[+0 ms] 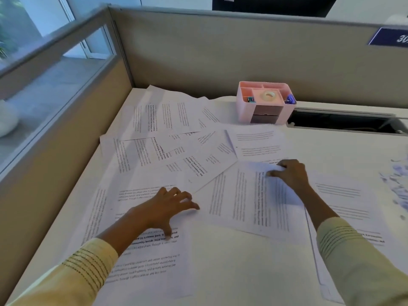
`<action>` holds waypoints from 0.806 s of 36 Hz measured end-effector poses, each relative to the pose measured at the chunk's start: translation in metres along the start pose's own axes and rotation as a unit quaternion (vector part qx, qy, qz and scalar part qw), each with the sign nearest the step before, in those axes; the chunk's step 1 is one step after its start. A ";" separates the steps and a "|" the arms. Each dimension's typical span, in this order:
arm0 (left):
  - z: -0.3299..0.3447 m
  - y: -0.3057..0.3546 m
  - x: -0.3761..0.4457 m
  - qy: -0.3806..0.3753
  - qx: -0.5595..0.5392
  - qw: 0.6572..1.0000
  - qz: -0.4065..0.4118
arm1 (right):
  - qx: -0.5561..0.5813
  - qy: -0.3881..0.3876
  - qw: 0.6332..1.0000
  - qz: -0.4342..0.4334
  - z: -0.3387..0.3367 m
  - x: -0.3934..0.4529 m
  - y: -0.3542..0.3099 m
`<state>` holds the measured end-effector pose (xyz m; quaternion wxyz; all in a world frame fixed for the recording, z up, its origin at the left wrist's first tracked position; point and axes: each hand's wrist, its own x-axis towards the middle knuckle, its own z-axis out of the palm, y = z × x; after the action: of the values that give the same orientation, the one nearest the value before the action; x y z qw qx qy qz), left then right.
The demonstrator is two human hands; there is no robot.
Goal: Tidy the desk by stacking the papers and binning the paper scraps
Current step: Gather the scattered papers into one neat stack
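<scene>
Two hands work over one white desk (254, 272) strewn with printed sheets, roughly eight or nine in view, overlapping so the exact count cannot be told. The left hand (164, 209) lies with fingers spread and nearly straight, fingertips pressing flat on a sheet (145, 250) near the front edge; its grip holds nothing. The right hand (291, 173) has its grip closed on the far edge of another page (249, 202), thumb and curled fingers pinching the paper so that edge lifts and bends while the rest lies flat between the two hands. More papers (167, 129) fan out behind, toward the corner of the partition, well apart from either hand. The sheets are thin, white, rectangular, with black text in columns. At the right edge lies a heap of small pale scraps (397, 180), blurred. One pink plastic organiser (265, 102), box-shaped with compartments, stands at the back of the desk and holds one tape roll (268, 95).
</scene>
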<state>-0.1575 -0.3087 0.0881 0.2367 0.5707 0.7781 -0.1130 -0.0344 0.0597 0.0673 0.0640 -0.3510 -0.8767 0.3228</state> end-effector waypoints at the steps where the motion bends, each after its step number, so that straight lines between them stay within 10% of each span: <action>1: 0.001 -0.001 0.000 -0.007 0.007 1.000 -0.002 | -0.004 0.007 1.000 0.015 -0.004 0.004 0.003; 17: -0.032 -0.033 0.009 0.136 0.058 0.989 -0.025 | -0.059 0.063 0.964 0.252 -0.034 0.040 0.030; 29: -0.101 -0.072 -0.019 0.462 -0.256 0.834 -0.160 | 0.041 0.034 0.988 0.147 -0.028 0.030 0.015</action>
<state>-0.2454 -0.3031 0.1780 -0.0343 0.3434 0.8784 0.3306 -0.0386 0.1023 0.0770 0.0602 -0.4841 -0.7986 0.3526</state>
